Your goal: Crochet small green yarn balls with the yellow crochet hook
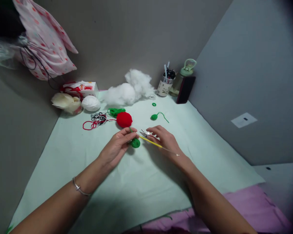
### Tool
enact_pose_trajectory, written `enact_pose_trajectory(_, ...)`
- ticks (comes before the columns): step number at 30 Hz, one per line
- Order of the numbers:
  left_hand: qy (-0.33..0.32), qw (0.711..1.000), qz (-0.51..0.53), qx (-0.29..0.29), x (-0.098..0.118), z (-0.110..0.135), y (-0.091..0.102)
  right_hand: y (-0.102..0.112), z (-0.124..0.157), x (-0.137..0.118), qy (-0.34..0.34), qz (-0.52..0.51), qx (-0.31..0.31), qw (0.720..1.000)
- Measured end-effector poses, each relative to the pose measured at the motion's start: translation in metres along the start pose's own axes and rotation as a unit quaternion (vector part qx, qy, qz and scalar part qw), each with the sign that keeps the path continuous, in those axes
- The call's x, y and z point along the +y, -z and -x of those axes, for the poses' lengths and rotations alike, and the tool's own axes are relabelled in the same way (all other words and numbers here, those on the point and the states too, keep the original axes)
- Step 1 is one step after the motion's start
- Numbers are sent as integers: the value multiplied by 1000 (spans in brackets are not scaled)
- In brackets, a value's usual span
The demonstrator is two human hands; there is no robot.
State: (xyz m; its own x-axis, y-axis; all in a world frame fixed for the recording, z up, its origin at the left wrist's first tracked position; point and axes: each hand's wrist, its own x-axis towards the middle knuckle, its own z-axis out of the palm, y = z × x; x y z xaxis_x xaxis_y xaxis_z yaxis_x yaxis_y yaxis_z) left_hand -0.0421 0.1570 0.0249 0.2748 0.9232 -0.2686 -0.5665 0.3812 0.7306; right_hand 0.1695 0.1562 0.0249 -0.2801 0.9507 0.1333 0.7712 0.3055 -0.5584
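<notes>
My left hand (117,144) is closed, thumb against fingers, on a small round green crochet piece (135,143) that hangs below the fingertips. A crochet hook (150,140) with a yellow handle runs from these fingertips towards my right wrist, its thin metal end free. My right hand (167,139) is curled round small scissors (144,133), whose blades are parted and point at my left fingertips. Its palm and most of the scissors' grip are hidden. Just behind my left hand sits a red yarn ball (124,120).
Green yarn (116,112) and tangled black, white and red yarn (99,119) lie left. Behind are a white yarn ball (91,103), stuffing (127,91), a pen cup (164,86), a bottle (182,78) and a phone (186,90). A green crochet ball (154,117) trails a tail.
</notes>
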Motion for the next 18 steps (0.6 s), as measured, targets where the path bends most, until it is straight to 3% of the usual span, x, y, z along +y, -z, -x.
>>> enact_pose_trajectory(2,-3,1000,-1,-4,12,3,4,2,-3,1,-36,152,-59,986)
enact_pose_trajectory(5,-8,999,-20,-36,31,13,10,-1,-7,-3,-57,219,-100,969)
enact_pose_trajectory(9,-61,990,-34,-120,45,31,19,-6,-14,-5,-65,210,-102,970)
enact_pose_trajectory(13,-81,976,-45,-199,42,43,31,-6,-21,1,-64,155,-85,982)
enact_pose_trajectory(18,-94,984,-24,-148,35,47,46,3,-25,5,-38,9,-82,996)
